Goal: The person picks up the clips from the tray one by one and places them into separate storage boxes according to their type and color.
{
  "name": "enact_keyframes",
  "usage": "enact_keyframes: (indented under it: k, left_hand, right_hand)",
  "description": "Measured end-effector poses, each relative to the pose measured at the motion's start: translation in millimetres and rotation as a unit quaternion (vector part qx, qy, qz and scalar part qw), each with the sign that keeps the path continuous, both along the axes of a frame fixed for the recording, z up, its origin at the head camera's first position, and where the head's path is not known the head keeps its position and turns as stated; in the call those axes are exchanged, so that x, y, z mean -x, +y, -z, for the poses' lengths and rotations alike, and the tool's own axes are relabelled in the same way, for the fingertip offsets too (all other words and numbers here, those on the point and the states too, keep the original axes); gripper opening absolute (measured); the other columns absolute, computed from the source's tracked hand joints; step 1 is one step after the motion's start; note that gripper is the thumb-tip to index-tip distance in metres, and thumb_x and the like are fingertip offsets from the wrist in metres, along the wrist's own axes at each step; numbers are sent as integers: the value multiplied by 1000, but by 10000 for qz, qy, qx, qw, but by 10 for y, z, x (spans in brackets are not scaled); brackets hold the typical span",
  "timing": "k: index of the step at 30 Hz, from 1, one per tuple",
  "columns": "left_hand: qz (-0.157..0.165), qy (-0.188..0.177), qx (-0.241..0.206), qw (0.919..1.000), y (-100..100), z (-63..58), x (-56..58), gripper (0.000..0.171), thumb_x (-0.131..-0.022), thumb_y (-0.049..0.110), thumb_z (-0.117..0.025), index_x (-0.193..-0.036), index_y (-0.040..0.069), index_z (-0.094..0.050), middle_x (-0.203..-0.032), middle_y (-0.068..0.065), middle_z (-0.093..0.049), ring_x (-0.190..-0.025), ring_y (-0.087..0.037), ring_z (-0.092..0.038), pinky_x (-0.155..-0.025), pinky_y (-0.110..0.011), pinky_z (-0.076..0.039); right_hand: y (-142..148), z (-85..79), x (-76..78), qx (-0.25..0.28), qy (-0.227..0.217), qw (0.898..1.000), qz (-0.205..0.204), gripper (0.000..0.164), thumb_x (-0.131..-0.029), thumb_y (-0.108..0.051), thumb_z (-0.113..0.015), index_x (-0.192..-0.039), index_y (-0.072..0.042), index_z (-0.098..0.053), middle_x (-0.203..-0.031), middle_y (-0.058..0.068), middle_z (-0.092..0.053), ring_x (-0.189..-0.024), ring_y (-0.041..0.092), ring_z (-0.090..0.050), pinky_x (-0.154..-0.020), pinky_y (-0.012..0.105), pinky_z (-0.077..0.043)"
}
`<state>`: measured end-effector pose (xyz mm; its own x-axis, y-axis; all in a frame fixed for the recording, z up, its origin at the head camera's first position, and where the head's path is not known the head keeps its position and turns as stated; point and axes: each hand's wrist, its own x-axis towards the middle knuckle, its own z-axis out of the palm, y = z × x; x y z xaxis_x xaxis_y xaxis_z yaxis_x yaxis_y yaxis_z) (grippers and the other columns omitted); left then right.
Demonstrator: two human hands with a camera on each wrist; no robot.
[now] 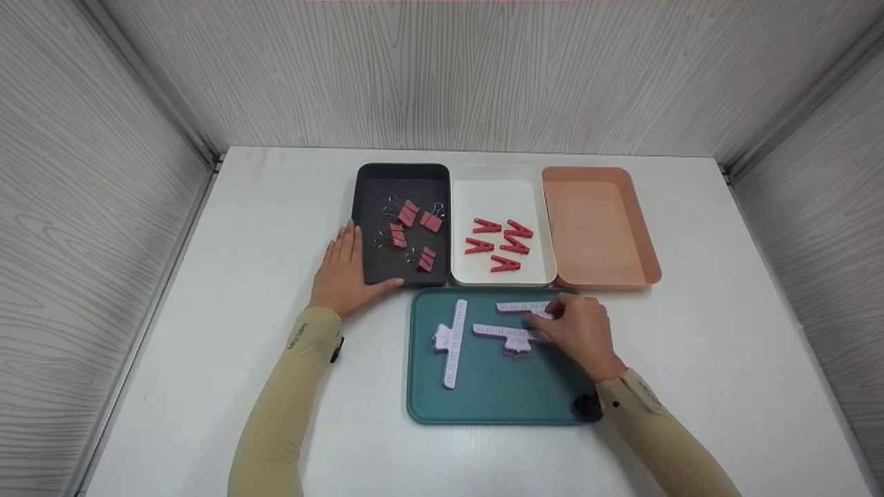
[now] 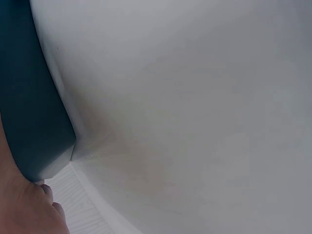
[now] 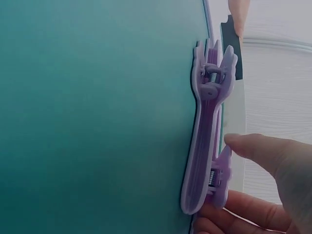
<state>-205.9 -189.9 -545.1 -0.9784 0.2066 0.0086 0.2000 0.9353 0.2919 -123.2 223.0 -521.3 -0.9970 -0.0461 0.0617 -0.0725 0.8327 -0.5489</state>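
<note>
Three lilac long-jawed clips lie on the teal tray (image 1: 497, 400): an upright left clip (image 1: 452, 352), a middle clip (image 1: 497, 331) and a far clip (image 1: 518, 307) partly hidden by fingers. My right hand (image 1: 583, 331) reaches over the tray's right side. Its thumb and fingers pinch the handle (image 3: 223, 178) of the far clip, while the middle clip (image 3: 201, 156) lies beside it. With straight, spread fingers, my left hand (image 1: 342, 276) rests against the near left corner of the black tray (image 1: 380, 273). Only part of that hand (image 2: 29, 204) shows in the left wrist view.
Several red binder clips (image 1: 407, 212) lie in the black tray. The white tray (image 1: 494, 197) beside it holds several red clothespins (image 1: 480, 246). A peach tray (image 1: 597, 228) stands at the right of the row. Pale wood-grain panels (image 1: 469, 76) bound the white table (image 1: 207, 331).
</note>
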Motion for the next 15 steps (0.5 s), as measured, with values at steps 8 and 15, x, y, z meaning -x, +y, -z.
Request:
enact_keyframes:
  k: [8,15]
  left_hand:
    - [2,-3,31,10000,1,6,-2,135,-78,92,-47,-160,-5,-1,-168,-20,3,-154,-30,4,-124,-36,5]
    - [-8,25,44,10000,3,1,-11,136,-77,94,-44,-160,-5,-1,-168,-20,2,-155,-30,3,-124,-38,3]
  right_hand:
    - [-6,-25,-25,11,-269,9995,-147,33,-82,-33,-86,-95,-4,-76,-77,4,-67,-69,21,-58,-61,32,-53]
    - [14,-45,-90,106,-666,9976,-128,35,-82,-28,-86,-103,-4,-72,-85,6,-67,-75,22,-59,-68,34,-58]
